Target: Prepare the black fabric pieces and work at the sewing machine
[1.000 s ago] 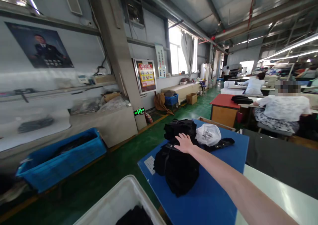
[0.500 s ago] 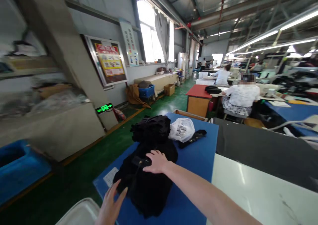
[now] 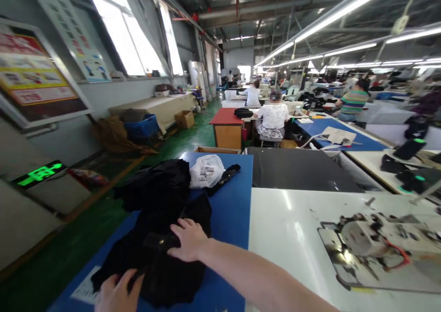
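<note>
A heap of black garments (image 3: 155, 238) lies on a blue table (image 3: 230, 211). My right hand (image 3: 188, 241) rests on top of the nearest black piece, fingers curled over it. My left hand (image 3: 117, 293) touches the near edge of the same pile at the bottom of the view. A second black bundle (image 3: 158, 183) sits just behind, with a white plastic bag (image 3: 206, 170) and a black strap (image 3: 223, 178) beside it.
A white worktop (image 3: 292, 238) adjoins the blue table on the right, carrying a sewing machine (image 3: 379, 247). A dark cloth (image 3: 299, 169) covers the table beyond. Seated workers (image 3: 274, 119) are farther back. Green floor aisle (image 3: 86, 220) runs along the left.
The view has swung right, bringing the sewing machine into sight. My right hand stayed on the black garment and drew it nearer. My left hand came up onto the pile's near edge.
</note>
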A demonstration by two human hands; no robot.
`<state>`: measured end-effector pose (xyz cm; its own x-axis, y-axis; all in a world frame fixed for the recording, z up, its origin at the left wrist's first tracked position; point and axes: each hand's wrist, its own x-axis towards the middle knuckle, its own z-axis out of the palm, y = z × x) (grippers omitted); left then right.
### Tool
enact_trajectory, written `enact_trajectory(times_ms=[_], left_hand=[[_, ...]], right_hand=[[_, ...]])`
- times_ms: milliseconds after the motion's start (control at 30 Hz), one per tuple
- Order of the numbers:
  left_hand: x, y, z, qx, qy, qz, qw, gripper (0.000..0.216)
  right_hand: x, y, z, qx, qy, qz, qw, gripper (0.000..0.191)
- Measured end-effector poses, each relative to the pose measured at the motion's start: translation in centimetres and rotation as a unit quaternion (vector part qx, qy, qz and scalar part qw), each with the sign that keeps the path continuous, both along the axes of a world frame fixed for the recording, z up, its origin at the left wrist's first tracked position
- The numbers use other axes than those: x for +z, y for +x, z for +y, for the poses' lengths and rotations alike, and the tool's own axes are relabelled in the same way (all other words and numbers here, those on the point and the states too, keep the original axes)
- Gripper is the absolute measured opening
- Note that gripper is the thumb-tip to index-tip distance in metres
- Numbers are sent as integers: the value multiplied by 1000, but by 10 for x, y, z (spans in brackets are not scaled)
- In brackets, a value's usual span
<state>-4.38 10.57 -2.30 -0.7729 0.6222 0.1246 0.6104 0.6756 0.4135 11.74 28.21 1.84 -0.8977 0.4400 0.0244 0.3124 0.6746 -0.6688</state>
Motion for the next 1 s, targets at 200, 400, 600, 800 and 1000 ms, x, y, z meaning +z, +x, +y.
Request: enact_trajectory(times_ms=[200,400,600,800,1000], left_hand=[[23,51,-1,48,17,17,999,34],[14,104,2,175,99,-14,980,49],[2,118,28,152,85,-99,980,35],[7,127,19,105,60,-72,990,32],[21,128,13,43,42,-30,998,32]], right_hand=[[1,2,3,10,-3,-15,1000,70],[-9,4,7,28,9,-13,999,66],[-16,1,9,34,38,-20,999,65],[-18,2,9,40,51,-32,997,63],[-15,3,14,51,53,-42,996,65]])
